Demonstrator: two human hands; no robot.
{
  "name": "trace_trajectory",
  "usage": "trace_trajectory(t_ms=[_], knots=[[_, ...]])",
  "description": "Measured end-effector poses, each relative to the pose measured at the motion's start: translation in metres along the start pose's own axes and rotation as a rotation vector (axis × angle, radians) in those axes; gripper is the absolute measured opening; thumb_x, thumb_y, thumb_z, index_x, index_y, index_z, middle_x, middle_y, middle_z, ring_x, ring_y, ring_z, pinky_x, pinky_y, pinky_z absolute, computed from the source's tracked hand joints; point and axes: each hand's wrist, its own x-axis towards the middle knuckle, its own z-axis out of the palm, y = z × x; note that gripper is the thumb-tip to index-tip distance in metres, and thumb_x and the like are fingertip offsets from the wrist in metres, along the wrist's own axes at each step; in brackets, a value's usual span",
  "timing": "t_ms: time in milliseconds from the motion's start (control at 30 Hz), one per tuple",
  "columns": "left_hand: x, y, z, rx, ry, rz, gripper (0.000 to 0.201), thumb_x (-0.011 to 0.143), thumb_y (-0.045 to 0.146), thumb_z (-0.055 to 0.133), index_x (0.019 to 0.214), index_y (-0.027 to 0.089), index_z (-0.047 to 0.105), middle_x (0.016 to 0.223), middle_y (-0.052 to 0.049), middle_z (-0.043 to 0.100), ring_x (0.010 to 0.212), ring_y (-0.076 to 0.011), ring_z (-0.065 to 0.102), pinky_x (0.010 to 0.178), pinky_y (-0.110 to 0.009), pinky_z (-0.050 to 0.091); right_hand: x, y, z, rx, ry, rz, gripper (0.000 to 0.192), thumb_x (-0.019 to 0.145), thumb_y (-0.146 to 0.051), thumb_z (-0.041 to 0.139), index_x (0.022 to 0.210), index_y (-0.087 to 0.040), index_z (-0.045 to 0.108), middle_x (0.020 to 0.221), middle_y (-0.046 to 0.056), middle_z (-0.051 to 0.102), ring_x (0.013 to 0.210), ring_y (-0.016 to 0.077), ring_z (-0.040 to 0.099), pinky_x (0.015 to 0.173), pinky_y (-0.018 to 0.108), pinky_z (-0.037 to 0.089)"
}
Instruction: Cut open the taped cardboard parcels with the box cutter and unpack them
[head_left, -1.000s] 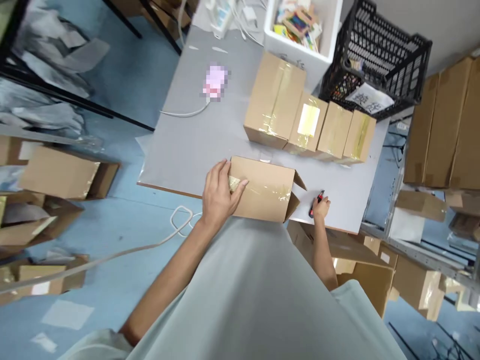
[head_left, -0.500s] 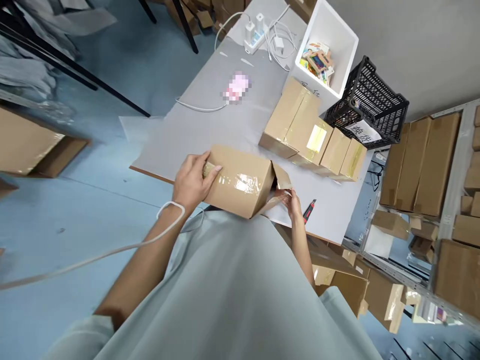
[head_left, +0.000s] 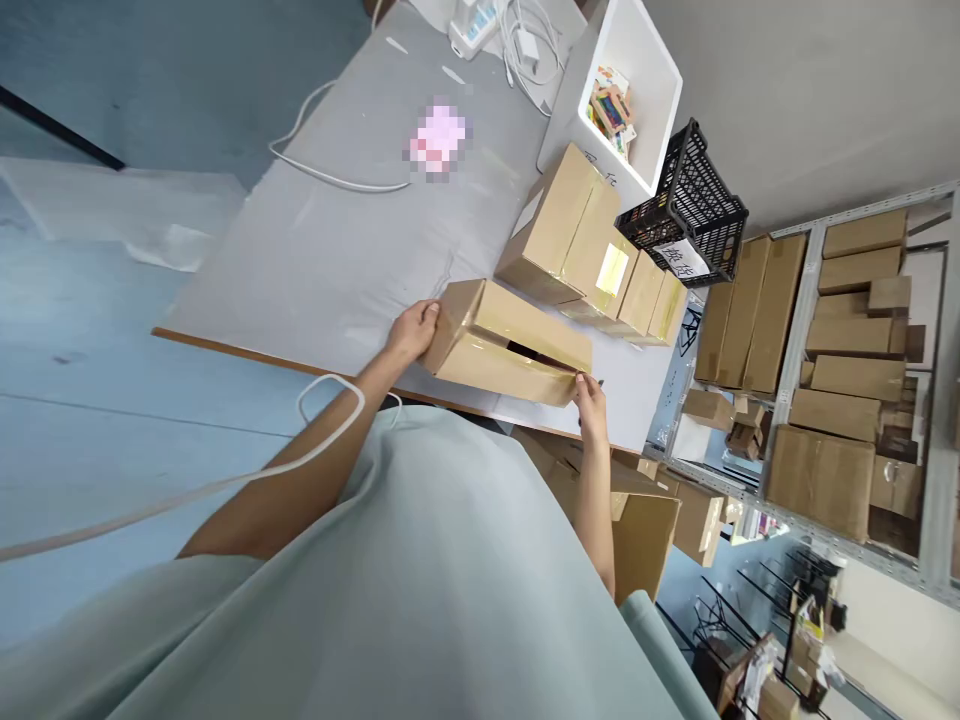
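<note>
At the near edge of the table (head_left: pixel 315 260) we hold a box (head_left: pixel 510 345) between both hands: our left hand (head_left: pixel 411 332) is clamped around its left end, thumb on top, while our right hand (head_left: pixel 590 400) pinches the near flap at the right corner. The change from a second ago is plain. Then our right hand rested beside a red-handled tool on the table and the box lay with its taped side up and an end flap hanging open; half a second ago that hand had moved to the open end. Now the box is turned so the two long flaps face us, nearly closed, with a dark slit left between them, and the tool is out of sight behind the hand. We judge the flaps are being pressed shut. Just beyond stands a row of taped boxes (head_left: pixel 592 255), well apart from ours. Behind them sit a black crate (head_left: pixel 694 215) and a white bin (head_left: pixel 637 90), with cables and a power strip (head_left: pixel 480 15) at the far end.
</note>
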Motion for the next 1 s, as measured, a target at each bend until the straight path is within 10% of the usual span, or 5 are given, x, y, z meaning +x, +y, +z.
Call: trace_trajectory(t_ms=[333, 533, 867, 1000], knots=[[-0.083, 0.048, -0.062, -0.046, 0.012, 0.372, 0.034, 0.11, 0.044, 0.06, 0.131, 0.024, 0.077, 0.138, -0.01, 0.077, 0.109, -0.0242, 0.08, 0.11, -0.04, 0.065, -0.035, -0.023, 0.018, 0.231, 0.159, 0.146, 0.055, 0.098, -0.062, 0.073, 0.129, -0.017, 0.076, 0.132, 0.016, 0.084, 0.112, 0.0241, 0.08, 0.086, 0.032, 0.068], [-0.123, 0.077, -0.06, 0.189, -0.041, 0.455, 0.035, 0.106, 0.037, 0.065, 0.137, 0.024, 0.076, 0.162, -0.014, 0.061, 0.102, -0.0243, 0.081, 0.104, -0.043, 0.067, -0.024, -0.036, 0.009, 0.34, -0.053, 0.303, 0.041, 0.099, -0.062, 0.078, 0.103, -0.022, 0.069, 0.109, 0.015, 0.09, 0.06, 0.0138, 0.064, 0.047, 0.023, 0.04], [-0.156, 0.037, -0.075, 0.345, -0.053, 0.492, 0.04, 0.101, 0.033, 0.07, 0.14, 0.03, 0.071, 0.16, -0.013, 0.065, 0.156, -0.0404, 0.059, 0.134, -0.06, 0.048, -0.011, -0.057, 0.012, 0.265, -0.14, -0.081, 0.061, 0.094, -0.075, 0.076, 0.127, -0.023, 0.08, 0.133, 0.01, 0.083, 0.082, 0.0159, 0.076, 0.071, 0.029, 0.057], [-0.17, 0.018, -0.069, 0.288, -0.037, 0.311, 0.071, 0.095, 0.05, 0.083, 0.159, 0.029, 0.062, 0.18, -0.019, 0.046, 0.165, -0.0465, 0.05, 0.134, -0.067, 0.048, 0.014, -0.062, 0.026, 0.125, -0.167, -0.189, 0.076, 0.097, -0.075, 0.073, 0.154, -0.024, 0.069, 0.136, 0.009, 0.081, 0.085, 0.0191, 0.076, 0.08, 0.034, 0.062]])
